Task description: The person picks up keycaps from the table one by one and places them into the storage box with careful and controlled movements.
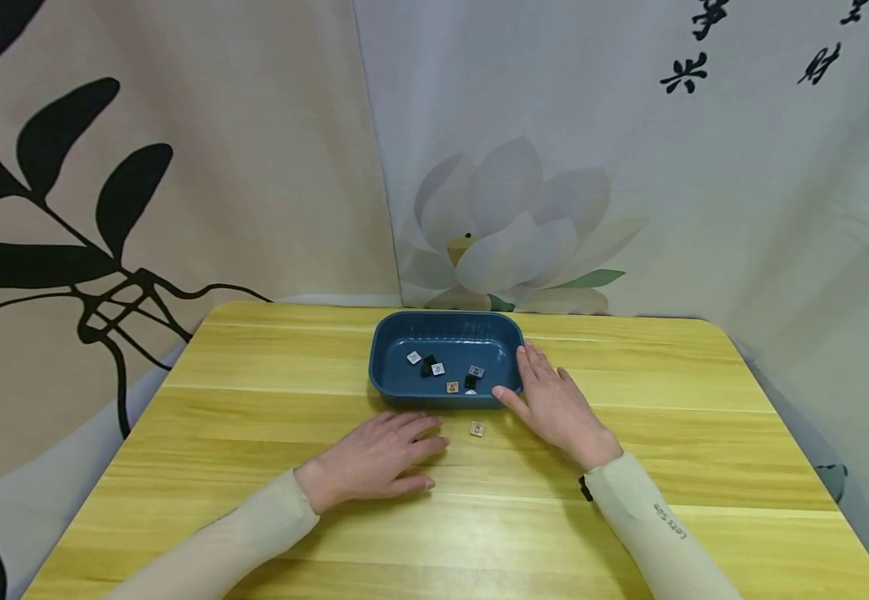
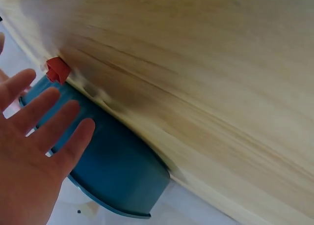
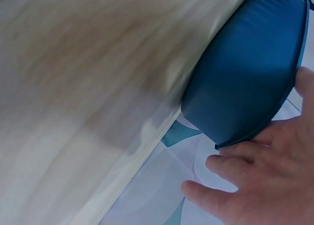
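Note:
A dark blue rectangular tray [image 1: 445,401] stands toward the back of the table. Several small square pieces lie in it, some black, some pale, one tan piece [image 1: 452,387]. My right hand [image 1: 557,412] holds the tray's front right corner, thumb at the front rim and fingers along the right side. In front of the tray lies one small pale patterned square [image 1: 476,429]. Left of that square, my left hand [image 1: 374,458] hovers low with spread fingers and holds nothing. A small red piece [image 2: 58,69] shows beside the tray in the left wrist view.
The wooden table [image 1: 254,400] has rounded back corners. Behind it hangs a curtain [image 1: 292,167] printed with dark leaves and a pale lotus. The tray stands near the table's back edge.

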Action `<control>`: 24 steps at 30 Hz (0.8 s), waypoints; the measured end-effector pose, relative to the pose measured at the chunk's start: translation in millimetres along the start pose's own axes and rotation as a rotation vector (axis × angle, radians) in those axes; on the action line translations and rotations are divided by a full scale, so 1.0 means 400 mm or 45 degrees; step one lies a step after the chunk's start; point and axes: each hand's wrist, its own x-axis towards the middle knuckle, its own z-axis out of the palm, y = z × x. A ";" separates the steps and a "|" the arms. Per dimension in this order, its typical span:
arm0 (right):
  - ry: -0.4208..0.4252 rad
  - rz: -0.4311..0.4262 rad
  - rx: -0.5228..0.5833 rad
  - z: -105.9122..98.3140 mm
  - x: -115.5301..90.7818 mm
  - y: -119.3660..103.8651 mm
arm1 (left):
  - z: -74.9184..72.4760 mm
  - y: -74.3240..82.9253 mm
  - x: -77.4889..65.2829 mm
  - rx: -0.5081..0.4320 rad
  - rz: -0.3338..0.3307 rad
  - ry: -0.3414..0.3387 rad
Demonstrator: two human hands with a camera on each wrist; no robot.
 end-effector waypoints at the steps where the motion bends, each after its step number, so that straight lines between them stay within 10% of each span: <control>1: 0.000 0.000 -0.001 0.000 0.000 0.000 | 0.002 -0.001 0.000 0.006 0.005 0.000; 24: 0.006 -0.002 0.016 -0.001 -0.002 0.000 | 0.013 -0.007 -0.004 0.109 0.105 0.099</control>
